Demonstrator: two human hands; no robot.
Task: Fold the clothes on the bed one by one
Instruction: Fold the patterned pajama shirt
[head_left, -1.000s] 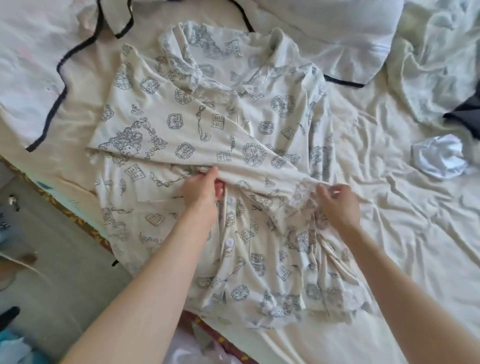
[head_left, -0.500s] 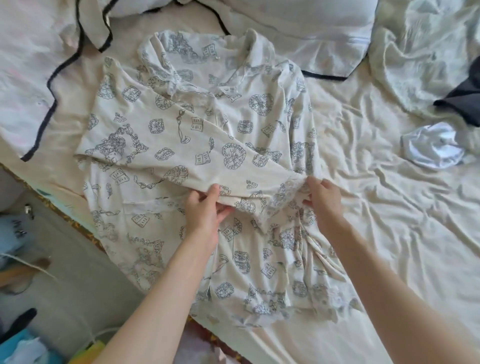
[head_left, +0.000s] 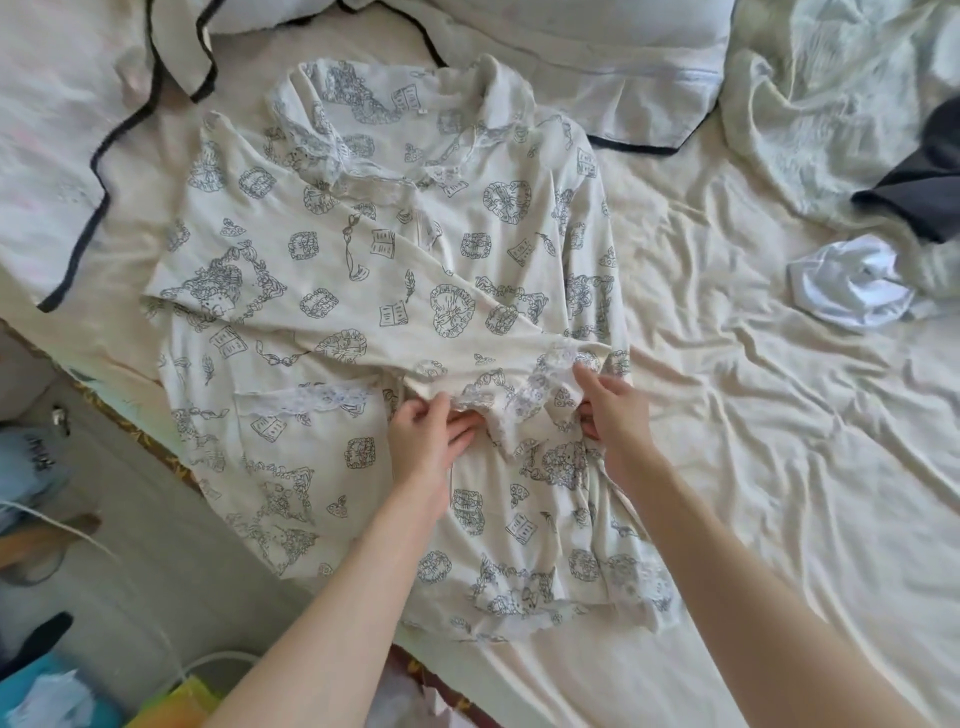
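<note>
Nearest you, past the bed's lower left edge, the floor (head_left: 104, 519) holds a yellow bag (head_left: 176, 701) and blue clutter, too blurred to name. Your two bare forearms reach up from the bottom edge and hide part of the shirt's lower half. The shirt (head_left: 322, 291) lies flat on the sheet (head_left: 779, 467), collar away from you, hem toward you, with one sleeve (head_left: 363, 312) folded across its front. Your left hand (head_left: 423, 441) pinches the lace cuff (head_left: 524, 400) between thumb and curled fingers; your right hand (head_left: 615, 410) pinches the same cuff from the other side, fingers curled under the cloth. A lace-edged pocket (head_left: 306, 410) shows just left of your left hand. Further right a crumpled white cloth (head_left: 852, 286) lies well apart from the shirt, and behind it a dark garment (head_left: 919, 182) rests on a rumpled blanket (head_left: 810, 104). Farthest off sit pillows with dark piping (head_left: 571, 62). A small collar tag is unreadable
</note>
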